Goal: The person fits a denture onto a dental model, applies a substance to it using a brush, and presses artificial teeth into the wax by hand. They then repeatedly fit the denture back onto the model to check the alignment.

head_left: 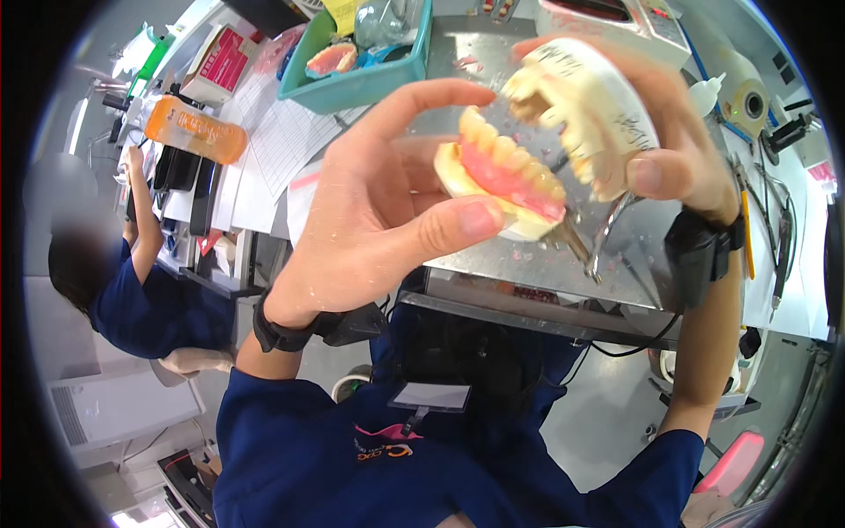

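Observation:
My left hand [348,216] is closed around a dental model with pink gum and cream teeth [510,172] on a pale yellow base. Its thumb presses the near side of that base, and the index finger arches over the far end. To the right, my right hand [691,163] grips a cream plaster dental cast [607,101] with handwriting on its white base, thumb at the lower edge. The cast is tilted, teeth turned toward the pink model, and a narrow gap separates the two. Behind them, metal instruments [576,246] lie on the bench, partly hidden.
Pink and pale scraps dot the metal bench [546,280]. A teal bin [304,95] at the back left holds another pink dental piece. An orange-filled bottle [195,130] lies beside paper sheets [264,145]. Hand tools [770,207] rest at right. A co-worker [150,286] sits far left.

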Demonstrator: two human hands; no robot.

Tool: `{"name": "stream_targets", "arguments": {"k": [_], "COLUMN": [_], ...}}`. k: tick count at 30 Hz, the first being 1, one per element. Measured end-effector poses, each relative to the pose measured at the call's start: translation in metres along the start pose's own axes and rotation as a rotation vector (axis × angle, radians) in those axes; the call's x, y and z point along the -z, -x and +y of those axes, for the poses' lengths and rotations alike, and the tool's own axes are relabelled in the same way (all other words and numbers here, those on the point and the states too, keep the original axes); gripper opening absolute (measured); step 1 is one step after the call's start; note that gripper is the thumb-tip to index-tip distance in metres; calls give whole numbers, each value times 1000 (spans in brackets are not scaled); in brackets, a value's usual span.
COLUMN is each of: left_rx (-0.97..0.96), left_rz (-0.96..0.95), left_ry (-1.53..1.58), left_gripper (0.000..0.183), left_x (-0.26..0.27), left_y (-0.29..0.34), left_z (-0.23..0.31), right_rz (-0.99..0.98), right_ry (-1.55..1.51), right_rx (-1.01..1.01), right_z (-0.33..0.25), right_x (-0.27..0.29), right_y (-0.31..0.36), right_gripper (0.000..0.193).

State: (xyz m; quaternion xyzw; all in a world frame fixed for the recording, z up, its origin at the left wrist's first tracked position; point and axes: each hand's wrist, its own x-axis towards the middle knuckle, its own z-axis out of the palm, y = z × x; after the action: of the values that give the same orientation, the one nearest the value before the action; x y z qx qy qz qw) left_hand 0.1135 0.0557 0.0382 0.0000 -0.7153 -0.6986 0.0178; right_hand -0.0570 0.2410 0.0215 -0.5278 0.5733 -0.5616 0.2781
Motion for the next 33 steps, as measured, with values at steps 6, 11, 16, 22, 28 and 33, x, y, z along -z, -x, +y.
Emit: {"name": "stream_targets", "arguments": {"k": [6,11,16,22,28,33], "left_rx": [-98,-77,-217,-346,-343,-352], "left_rz": [92,121,90,92,108,105], "left_ry": [-16,-22,-260,-709,-680,-665], "left_gripper": [94,86,78,84,85,85], "left_x": [21,32,41,51,55,63], "left_y": [22,40,41,54,62,64], "left_z": [-38,-53,-53,-47,-56,-60], "right_rz": [-13,-32,-52,-65,-100,-108], "right_ry": [168,236,365,286,245,213], "right_rx": [39,-86,-195,-234,-259,-274], "right_z": [10,25,32,18,12,-1], "right_x": [18,23,35,-4,-21,-52], "right_y": [3,5,15,-13,-22,-42], "right_gripper": [74,89,105,91,90,90]}}
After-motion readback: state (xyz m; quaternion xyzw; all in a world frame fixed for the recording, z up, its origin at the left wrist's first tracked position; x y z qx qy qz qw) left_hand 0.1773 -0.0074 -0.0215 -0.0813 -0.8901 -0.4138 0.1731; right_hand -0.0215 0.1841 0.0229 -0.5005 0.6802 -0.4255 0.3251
